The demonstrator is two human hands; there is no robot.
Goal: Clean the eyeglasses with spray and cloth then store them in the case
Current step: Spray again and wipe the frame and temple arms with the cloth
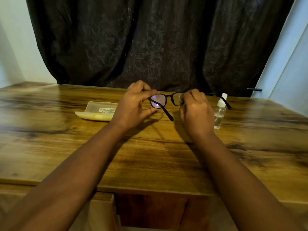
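Note:
Black-framed eyeglasses (160,101) hang above the wooden table (150,155), temples unfolded toward me. My left hand (135,108) pinches the frame at its left lens corner. My right hand (195,112) is closed over the right lens, with a small bit of dark cloth (181,102) showing between its fingers. A clear spray bottle (220,112) with a white cap stands just right of my right hand. The pale yellow case (98,111) lies open on the table, left of my left hand.
A dark curtain (158,44) hangs right behind the table's far edge. Pale walls stand at both sides. The table's near edge and a wooden panel (150,212) beneath it lie below my forearms.

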